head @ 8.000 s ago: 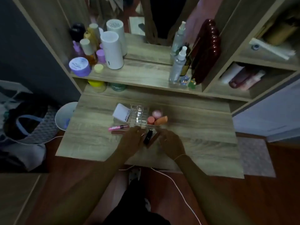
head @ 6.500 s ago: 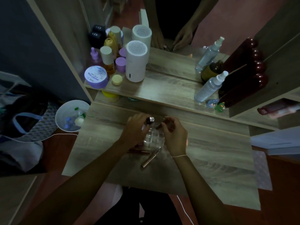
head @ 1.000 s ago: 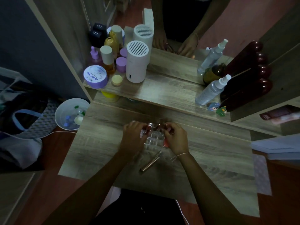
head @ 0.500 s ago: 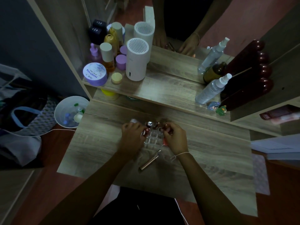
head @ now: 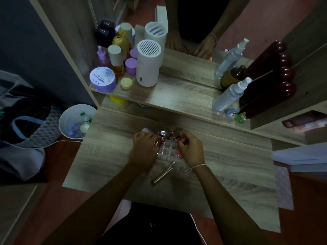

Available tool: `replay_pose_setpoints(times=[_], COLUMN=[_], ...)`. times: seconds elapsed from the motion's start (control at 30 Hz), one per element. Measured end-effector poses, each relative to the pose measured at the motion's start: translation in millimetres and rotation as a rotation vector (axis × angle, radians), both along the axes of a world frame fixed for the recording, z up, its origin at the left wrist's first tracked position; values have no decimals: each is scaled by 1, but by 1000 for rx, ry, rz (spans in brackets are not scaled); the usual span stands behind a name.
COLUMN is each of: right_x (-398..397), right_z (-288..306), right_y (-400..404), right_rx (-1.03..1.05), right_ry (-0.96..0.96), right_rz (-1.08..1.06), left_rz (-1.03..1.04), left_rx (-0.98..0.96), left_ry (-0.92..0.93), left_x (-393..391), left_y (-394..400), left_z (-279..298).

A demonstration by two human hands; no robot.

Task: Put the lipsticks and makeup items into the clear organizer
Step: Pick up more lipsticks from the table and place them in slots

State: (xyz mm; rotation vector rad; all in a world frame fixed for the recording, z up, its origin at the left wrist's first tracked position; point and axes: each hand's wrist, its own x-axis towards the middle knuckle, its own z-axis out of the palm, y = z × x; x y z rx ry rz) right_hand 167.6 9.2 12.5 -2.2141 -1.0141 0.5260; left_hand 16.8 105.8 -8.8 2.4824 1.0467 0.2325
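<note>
The organizer [head: 167,147] sits mid-bench, nearer the back edge, with lipsticks [head: 161,137] upright in its far cells. My left hand [head: 144,147] pinches a small tube at the organizer's left side; my right hand [head: 190,147] is curled at the right side, contents not discernible. Risks: the light organizer may slide or tip under uneven pressure, toppling the standing lipsticks. The metallic pen [head: 163,172] lying nearer the front edge may roll if my wrist knocks it.

On the shelf [head: 177,96] — white ribbed-top cylinder [head: 148,65], lavender jar [head: 103,79], clear spray bottle [head: 230,96]; beside the desk, a white bin [head: 66,123].
</note>
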Motion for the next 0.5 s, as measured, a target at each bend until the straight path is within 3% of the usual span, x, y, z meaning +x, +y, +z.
replay_pose_setpoints(times=[0.33, 0.5], right_x=[-17, -50], right_z=[5, -16], right_y=[-33, -62], right_rx=[66, -99], right_ry=[36, 101], right_rz=[-152, -108], left_rz=[38, 39], left_rx=[5, 23], left_ry=[-130, -83], left_x=[-7, -29], left_y=[-2, -16], left_z=[-3, -8])
